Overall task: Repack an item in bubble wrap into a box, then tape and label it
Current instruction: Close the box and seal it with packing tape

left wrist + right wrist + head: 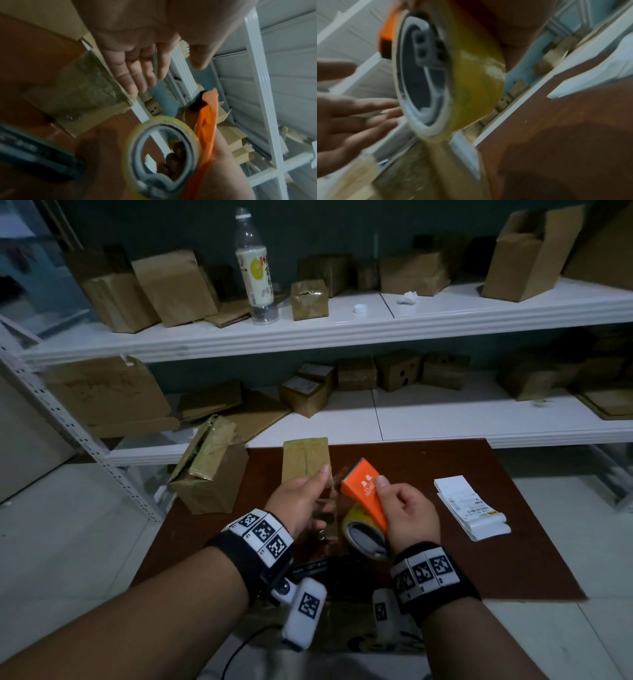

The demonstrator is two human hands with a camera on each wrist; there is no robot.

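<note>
A small taped cardboard box (305, 460) stands upright on the brown mat (496, 542). My left hand (318, 498) hovers just in front of it with fingers straight and thumb spread, gripping nothing that I can make out. In the left wrist view the fingers (137, 75) lie flat beside the box (80, 94). My right hand (390, 494) grips an orange tape dispenser (363, 491) carrying a yellowish tape roll (363, 535), lifted off the mat right of the left hand. The roll (471, 81) fills the blurred right wrist view. A stack of white labels (469, 505) lies to the right.
An opened cardboard box (209, 470) stands at the mat's left corner. A black object (308, 566) lies under my left wrist. White shelves (342, 333) behind hold several cartons and a plastic bottle (255, 268). Pale floor tiles surround the mat.
</note>
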